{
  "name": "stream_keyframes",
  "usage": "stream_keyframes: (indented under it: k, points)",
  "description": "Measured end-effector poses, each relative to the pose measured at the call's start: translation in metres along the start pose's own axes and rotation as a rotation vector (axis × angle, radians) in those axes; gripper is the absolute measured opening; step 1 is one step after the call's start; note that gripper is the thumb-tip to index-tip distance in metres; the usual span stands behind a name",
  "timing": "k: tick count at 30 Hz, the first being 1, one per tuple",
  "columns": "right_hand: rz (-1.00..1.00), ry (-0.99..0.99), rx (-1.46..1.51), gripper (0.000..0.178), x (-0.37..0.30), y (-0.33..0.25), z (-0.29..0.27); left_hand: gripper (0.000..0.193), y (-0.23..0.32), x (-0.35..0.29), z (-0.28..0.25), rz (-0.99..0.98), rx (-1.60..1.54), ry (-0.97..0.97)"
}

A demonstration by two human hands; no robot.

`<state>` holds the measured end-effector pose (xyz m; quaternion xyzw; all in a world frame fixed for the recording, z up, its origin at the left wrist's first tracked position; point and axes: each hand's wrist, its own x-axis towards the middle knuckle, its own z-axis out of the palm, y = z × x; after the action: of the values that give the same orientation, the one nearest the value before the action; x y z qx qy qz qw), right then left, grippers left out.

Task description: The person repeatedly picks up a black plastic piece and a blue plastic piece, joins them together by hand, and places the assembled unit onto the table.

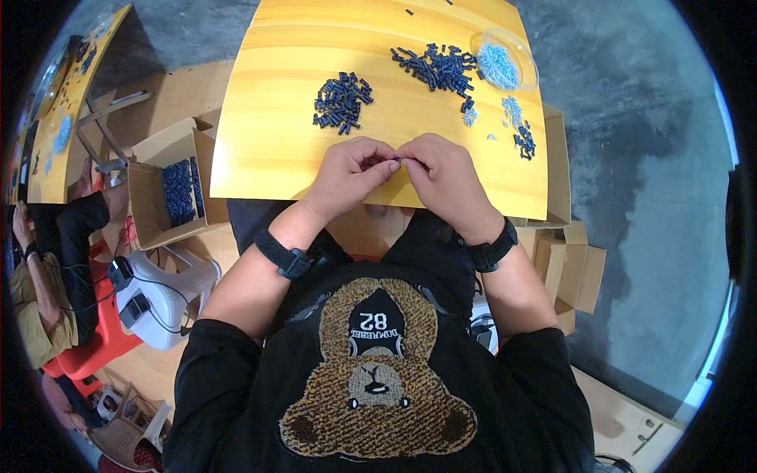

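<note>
Hands met at the near edge of the yellow worktop [268, 158]: left hand [349, 175] and right hand [441, 177] pinched one tiny part [397, 162] between touching fingers, too small to identify. Beyond lay a dark pile [341, 102], a larger pile [438, 67], and a clear dish [505, 59] of pale pieces.

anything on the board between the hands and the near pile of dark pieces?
Head view: no. Between the left hand, the right hand and the dark pile only bare yellow board shows.
</note>
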<state>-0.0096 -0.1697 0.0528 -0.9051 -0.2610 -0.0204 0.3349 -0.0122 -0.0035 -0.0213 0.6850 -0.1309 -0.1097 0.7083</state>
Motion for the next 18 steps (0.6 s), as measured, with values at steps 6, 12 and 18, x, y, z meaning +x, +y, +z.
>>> stream_keyframes:
  k: [6,12,18]
  points:
    - [0.043,0.092,0.134,0.016,-0.002,-0.001,0.006,0.014,0.0,0.0,-0.001,-0.026,-0.12,-0.003]
    - [0.29,0.204,0.485,0.024,-0.007,0.006,0.019,0.014,0.003,0.001,0.0,-0.057,-0.158,0.02]
    - [0.19,0.162,0.333,0.024,-0.009,0.009,0.017,0.015,0.004,0.003,-0.003,-0.105,-0.194,-0.004]
